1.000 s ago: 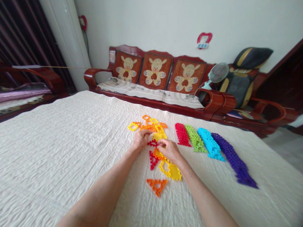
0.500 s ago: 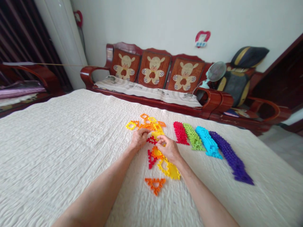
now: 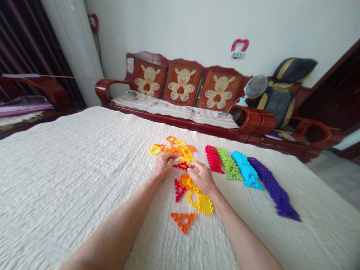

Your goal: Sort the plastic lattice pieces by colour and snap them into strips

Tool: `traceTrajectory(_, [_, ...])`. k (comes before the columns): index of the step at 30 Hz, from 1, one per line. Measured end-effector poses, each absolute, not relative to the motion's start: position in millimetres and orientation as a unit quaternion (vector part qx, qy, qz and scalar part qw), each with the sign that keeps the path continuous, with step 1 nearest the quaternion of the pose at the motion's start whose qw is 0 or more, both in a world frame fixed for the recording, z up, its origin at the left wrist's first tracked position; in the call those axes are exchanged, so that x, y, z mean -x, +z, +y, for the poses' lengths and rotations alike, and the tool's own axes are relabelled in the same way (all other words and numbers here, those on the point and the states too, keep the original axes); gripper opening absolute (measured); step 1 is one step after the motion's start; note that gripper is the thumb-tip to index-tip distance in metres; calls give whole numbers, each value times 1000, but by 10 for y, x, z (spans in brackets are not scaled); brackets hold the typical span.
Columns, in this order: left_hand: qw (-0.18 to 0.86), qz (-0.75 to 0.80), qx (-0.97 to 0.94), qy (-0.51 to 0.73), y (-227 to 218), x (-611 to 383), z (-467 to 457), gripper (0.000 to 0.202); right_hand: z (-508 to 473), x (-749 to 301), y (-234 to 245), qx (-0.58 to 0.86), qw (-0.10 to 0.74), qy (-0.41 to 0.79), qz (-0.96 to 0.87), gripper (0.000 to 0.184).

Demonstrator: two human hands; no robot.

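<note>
Our left hand [image 3: 164,165] and right hand [image 3: 201,177] flank a small red interlocking plastic piece [image 3: 181,165] on a cream quilted bedspread [image 3: 56,180], its long axis running side to side. Our curled right fingers appear to touch its right end, making that hand the nearer; our curled left fingers sit just above its left end. Whether either hand grips it we cannot tell. A cluster of orange and yellow plastic pieces [image 3: 173,149] lies just beyond; a row of red, green, blue and purple plastic strips [image 3: 228,164] lies to the right.
</note>
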State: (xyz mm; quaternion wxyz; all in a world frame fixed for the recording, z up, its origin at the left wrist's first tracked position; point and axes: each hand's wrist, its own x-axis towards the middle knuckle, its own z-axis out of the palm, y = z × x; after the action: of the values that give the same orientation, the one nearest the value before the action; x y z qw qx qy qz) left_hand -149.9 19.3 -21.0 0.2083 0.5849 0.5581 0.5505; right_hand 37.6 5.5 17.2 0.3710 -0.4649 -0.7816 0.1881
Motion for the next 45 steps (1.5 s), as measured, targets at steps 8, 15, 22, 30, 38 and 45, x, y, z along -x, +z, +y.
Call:
traceTrajectory(8, [227, 568, -569, 549, -210, 1486, 201, 23, 282, -722, 164, 526, 425, 6, -736, 20])
traceTrajectory(15, [227, 563, -563, 561, -189, 1486, 197, 21, 241, -669, 81, 542, 347, 41, -765, 14])
traceTrajectory(22, [224, 568, -564, 556, -171, 1488, 193, 23, 222, -648, 133, 530, 384, -4, -756, 16])
traceTrajectory(30, [219, 569, -572, 550, -221, 1503, 214, 22, 199, -656, 161, 500, 360, 43, -787, 16])
traceTrajectory(38, [212, 563, -582, 547, -251, 1502, 229, 24, 356, -778, -15, 365, 284, 59, -885, 56])
traceTrajectory(45, [208, 567, -584, 543, -217, 1493, 210, 23, 279, -743, 93, 377, 211, 72, -899, 50])
